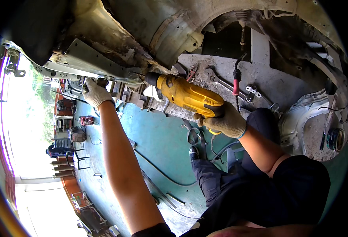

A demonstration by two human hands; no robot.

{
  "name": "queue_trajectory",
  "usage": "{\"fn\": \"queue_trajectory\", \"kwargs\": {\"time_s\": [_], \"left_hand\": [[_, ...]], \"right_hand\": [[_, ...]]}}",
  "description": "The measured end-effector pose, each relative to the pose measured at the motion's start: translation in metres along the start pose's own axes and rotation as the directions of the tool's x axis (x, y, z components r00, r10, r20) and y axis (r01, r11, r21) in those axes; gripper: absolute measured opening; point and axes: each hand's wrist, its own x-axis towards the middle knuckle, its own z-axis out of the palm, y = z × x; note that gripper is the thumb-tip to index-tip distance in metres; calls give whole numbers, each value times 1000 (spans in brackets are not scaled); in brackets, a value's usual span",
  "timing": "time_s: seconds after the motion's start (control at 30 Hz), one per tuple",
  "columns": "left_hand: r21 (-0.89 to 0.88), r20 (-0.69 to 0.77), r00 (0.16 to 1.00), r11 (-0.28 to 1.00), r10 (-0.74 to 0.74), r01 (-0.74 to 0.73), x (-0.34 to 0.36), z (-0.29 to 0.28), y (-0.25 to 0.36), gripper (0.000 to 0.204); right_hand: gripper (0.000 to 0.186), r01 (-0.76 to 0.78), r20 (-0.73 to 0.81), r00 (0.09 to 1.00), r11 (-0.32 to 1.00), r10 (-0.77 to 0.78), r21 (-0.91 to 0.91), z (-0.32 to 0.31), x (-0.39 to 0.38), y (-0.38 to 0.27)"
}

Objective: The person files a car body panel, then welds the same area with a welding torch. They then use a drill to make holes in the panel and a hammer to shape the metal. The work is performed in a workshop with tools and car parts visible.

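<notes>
My right hand (226, 123), in a knitted work glove, is closed round the rear grip of a yellow power drill (189, 94). The drill's black front end points left and meets the torn, rusty lower edge of a car body (140, 59); whatever bit it carries is hidden there. Farther left, my gloved left hand (96, 93) is closed at the lower edge of the metal sill panel (95, 61), its fingertips partly hidden.
Right of the drill, a grey metal platform (276, 85) bears an adjustable wrench (223, 83) and a red-handled tool (236, 83). A slotted metal rail (130, 96) runs under the sill. Cables and a hose (162, 172) cross the green floor. A roll of tape (336, 139) sits far right.
</notes>
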Motion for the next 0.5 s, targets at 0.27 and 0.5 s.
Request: {"fn": "queue_trajectory", "kwargs": {"time_s": [0.27, 0.5], "left_hand": [[45, -24, 1000, 999, 6, -5, -1, 0, -1, 40], [134, -3, 999, 990, 43, -42, -2, -1, 2, 39]], "right_hand": [[57, 10, -24, 1000, 985, -6, 174, 5, 6, 24], [56, 8, 3, 1000, 975, -9, 222, -2, 7, 36]]}}
